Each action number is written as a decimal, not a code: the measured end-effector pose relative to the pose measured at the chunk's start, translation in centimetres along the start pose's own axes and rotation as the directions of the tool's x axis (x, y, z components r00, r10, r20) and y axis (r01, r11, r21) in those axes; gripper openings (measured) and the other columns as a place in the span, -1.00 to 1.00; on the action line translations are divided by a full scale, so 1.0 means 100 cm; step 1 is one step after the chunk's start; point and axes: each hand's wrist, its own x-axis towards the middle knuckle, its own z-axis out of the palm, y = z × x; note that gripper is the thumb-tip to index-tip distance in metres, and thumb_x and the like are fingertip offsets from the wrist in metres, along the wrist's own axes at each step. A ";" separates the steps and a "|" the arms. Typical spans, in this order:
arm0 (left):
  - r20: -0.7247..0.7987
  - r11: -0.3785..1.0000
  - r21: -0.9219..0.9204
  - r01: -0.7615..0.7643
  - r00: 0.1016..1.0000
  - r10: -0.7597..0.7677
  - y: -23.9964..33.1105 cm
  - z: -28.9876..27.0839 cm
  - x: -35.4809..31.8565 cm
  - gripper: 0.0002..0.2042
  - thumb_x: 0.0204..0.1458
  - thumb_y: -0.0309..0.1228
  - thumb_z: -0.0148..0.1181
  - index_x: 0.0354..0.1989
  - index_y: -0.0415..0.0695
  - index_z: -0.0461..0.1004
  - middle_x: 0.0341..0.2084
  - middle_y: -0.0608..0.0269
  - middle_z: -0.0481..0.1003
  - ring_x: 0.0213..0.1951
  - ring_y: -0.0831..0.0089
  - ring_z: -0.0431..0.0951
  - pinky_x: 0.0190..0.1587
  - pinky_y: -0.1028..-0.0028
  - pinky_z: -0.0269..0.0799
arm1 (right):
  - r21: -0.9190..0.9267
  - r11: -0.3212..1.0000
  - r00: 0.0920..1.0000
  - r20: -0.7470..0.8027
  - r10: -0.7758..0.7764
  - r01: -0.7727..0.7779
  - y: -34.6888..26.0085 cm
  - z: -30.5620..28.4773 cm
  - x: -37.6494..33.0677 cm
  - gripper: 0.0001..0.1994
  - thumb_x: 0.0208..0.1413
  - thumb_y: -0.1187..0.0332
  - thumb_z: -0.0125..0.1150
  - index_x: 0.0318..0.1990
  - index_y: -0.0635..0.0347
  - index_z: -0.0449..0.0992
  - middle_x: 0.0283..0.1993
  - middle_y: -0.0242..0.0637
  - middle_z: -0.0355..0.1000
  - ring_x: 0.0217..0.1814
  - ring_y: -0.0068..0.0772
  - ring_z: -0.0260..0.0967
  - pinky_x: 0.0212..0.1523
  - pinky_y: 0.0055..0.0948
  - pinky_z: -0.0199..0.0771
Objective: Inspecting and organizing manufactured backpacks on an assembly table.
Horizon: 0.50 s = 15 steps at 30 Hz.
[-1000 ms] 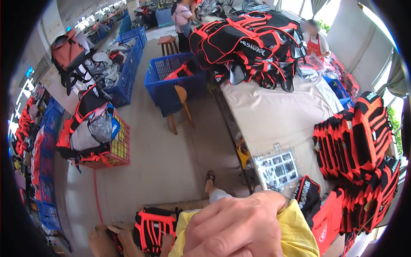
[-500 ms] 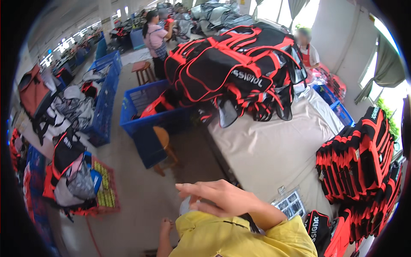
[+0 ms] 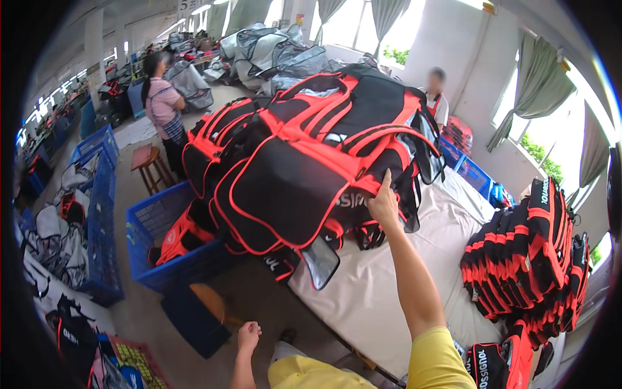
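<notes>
Looking at a big loose heap (image 3: 278, 194) of blk/red bags on the desk (image 3: 369, 285). Right hand (image 3: 385, 206) out at the heap's near right side: index straight, other fingers more bent, nothing visible in their grip. Tip right at a blk bag (image 3: 391, 161) in the heap; can't tell if touching or just in front. Left hand (image 3: 249, 336) down low by the desk's left edge, fingers loosely curled, partly open, w/ nothing in them afaict.

Progress-wise: seeing no bag lifted clear of the heap. Neatly lined up only in the stack (image 3: 512, 253) of blk/red bags on the right. All loose and overlapping in the heap, so prob. lots left imo, but can't say how much.

Containers: blue crate (image 3: 178, 275) just left of the heap, w/ a red/blk bag (image 3: 181, 240) inside. Long blue crate (image 3: 107, 246) farther left, w/ grey/blk pieces (image 3: 52, 227) piled in. Red crate (image 3: 142, 362) at btm left, cut off, w/ a dark bag (image 3: 71, 337) by it or on it, can't tell which. Far blue crate (image 3: 474, 176) past the desk, contents too small to make out.
</notes>
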 end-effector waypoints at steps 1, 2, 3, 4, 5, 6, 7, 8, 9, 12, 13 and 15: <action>-0.048 0.993 0.041 -0.114 0.992 0.116 0.018 0.000 0.022 -0.79 0.37 -0.35 0.19 -0.07 -0.24 0.65 -0.37 0.20 0.71 -0.37 0.42 0.73 -0.19 0.38 0.62 | -0.017 0.999 0.998 0.057 0.028 -0.027 0.001 0.005 0.014 0.05 0.02 0.42 0.33 0.64 0.25 -0.17 0.21 0.43 0.47 0.30 0.37 0.45 0.33 0.03 0.45; -0.070 0.971 0.080 -0.224 0.971 0.230 0.041 0.000 0.034 -0.78 0.37 -0.34 0.19 -0.09 -0.25 0.64 -0.42 0.19 0.69 -0.36 0.40 0.73 -0.20 0.38 0.61 | -0.037 0.997 0.996 -0.043 -0.075 0.073 0.011 0.012 0.017 -0.04 -0.04 0.54 0.21 0.61 0.27 -0.01 0.15 0.35 0.52 0.22 0.38 0.51 0.25 0.06 0.51; -0.122 0.929 0.166 -0.330 0.928 0.351 0.060 -0.008 0.045 -0.77 0.38 -0.32 0.18 -0.12 -0.26 0.63 -0.44 0.18 0.68 -0.39 0.37 0.71 -0.23 0.38 0.58 | 0.055 0.993 0.991 -0.094 -0.099 0.105 0.014 0.003 0.021 -0.21 -0.03 0.56 0.17 0.49 0.28 0.29 0.18 0.27 0.54 0.24 0.31 0.52 0.27 0.02 0.51; -0.139 0.895 0.170 -0.413 0.889 0.436 0.109 -0.014 0.051 -0.75 0.40 -0.31 0.14 -0.13 -0.26 0.62 -0.48 0.21 0.64 -0.41 0.39 0.65 -0.25 0.38 0.54 | 0.042 0.927 0.880 -0.332 -0.340 0.374 0.041 -0.014 0.034 -0.33 -0.03 0.61 0.11 0.36 0.28 0.47 0.13 0.20 0.59 0.18 0.21 0.57 0.26 -0.06 0.53; -0.180 0.881 0.143 -0.452 0.863 0.472 0.148 -0.028 0.052 -0.75 0.43 -0.32 0.09 -0.11 -0.28 0.60 -0.48 0.23 0.59 -0.41 0.44 0.60 -0.24 0.37 0.52 | 0.139 0.982 0.980 -0.171 -0.104 0.128 0.006 -0.057 0.031 -0.38 -0.01 0.65 0.06 0.30 0.28 0.53 0.07 0.13 0.63 0.06 0.09 0.64 0.27 -0.16 0.54; -0.242 0.843 0.086 -0.530 0.810 0.534 0.174 -0.039 0.068 -0.75 0.45 -0.34 0.07 -0.07 -0.29 0.57 -0.43 0.22 0.58 -0.38 0.47 0.58 -0.22 0.38 0.52 | 0.211 0.955 0.955 -0.254 -0.151 0.207 0.010 -0.092 0.043 -0.39 -0.02 0.72 0.02 0.28 0.32 0.54 0.04 0.02 0.65 -0.05 -0.09 0.67 0.12 -0.26 0.67; -0.267 0.828 0.060 -0.558 0.790 0.552 0.213 -0.044 0.079 -0.75 0.45 -0.34 0.08 -0.05 -0.31 0.56 -0.39 0.21 0.59 -0.34 0.44 0.60 -0.19 0.39 0.52 | 0.616 0.776 0.975 -0.221 0.003 0.137 0.041 -0.123 0.063 -0.39 0.01 0.79 -0.05 0.26 0.30 0.57 0.01 -0.11 0.66 -0.08 -0.26 0.66 -0.06 -0.33 0.77; -0.322 0.821 0.122 -0.558 0.760 0.565 0.243 -0.051 0.083 -0.75 0.45 -0.34 0.07 -0.02 -0.30 0.56 -0.32 0.17 0.61 -0.27 0.42 0.61 -0.15 0.40 0.53 | 0.680 0.719 0.965 -0.259 0.049 0.146 0.037 -0.157 0.058 -0.38 0.06 0.82 -0.11 0.27 0.26 0.58 -0.01 -0.16 0.64 -0.12 -0.33 0.66 -0.20 -0.40 0.79; -0.410 0.761 0.144 -0.633 0.662 0.628 0.260 -0.058 0.091 -0.74 0.47 -0.34 0.05 0.02 -0.31 0.55 -0.24 0.16 0.60 -0.23 0.40 0.59 -0.10 0.40 0.53 | 0.708 0.686 0.963 -0.268 0.042 0.167 0.046 -0.181 0.052 -0.43 0.14 0.78 -0.10 0.27 0.27 0.57 0.00 -0.15 0.64 -0.11 -0.34 0.67 -0.17 -0.39 0.79; -0.324 0.616 -0.012 -0.787 0.586 0.742 0.357 -0.054 0.073 -0.67 0.52 -0.25 0.00 0.15 -0.26 0.52 -0.06 0.20 0.62 -0.02 0.47 0.61 0.09 0.46 0.51 | 0.717 0.618 0.910 -0.414 0.004 0.323 0.101 -0.247 -0.023 -0.49 0.19 0.73 -0.04 0.28 0.35 0.55 0.04 -0.17 0.64 -0.04 -0.39 0.67 -0.11 -0.43 0.77; -0.311 0.600 -0.166 -0.783 0.619 0.722 0.395 -0.034 0.055 -0.63 0.54 -0.19 -0.05 0.17 -0.24 0.53 -0.06 0.22 0.61 0.01 0.48 0.61 0.15 0.40 0.51 | 0.721 0.579 0.886 -0.463 -0.008 0.381 0.132 -0.265 -0.057 -0.50 0.20 0.71 -0.03 0.28 0.36 0.55 0.04 -0.19 0.64 -0.05 -0.44 0.66 -0.09 -0.47 0.74; -0.063 0.661 -0.463 -0.591 0.766 0.640 0.443 -0.002 0.022 -0.35 0.47 0.17 -0.11 0.30 -0.22 0.41 0.05 0.07 0.62 0.05 0.24 0.66 0.21 0.18 0.54 | 0.557 0.764 0.858 -0.513 0.008 0.326 0.141 -0.281 -0.132 -0.49 0.18 0.68 -0.01 0.30 0.36 0.55 -0.01 -0.23 0.64 -0.04 -0.51 0.60 0.08 -0.48 0.60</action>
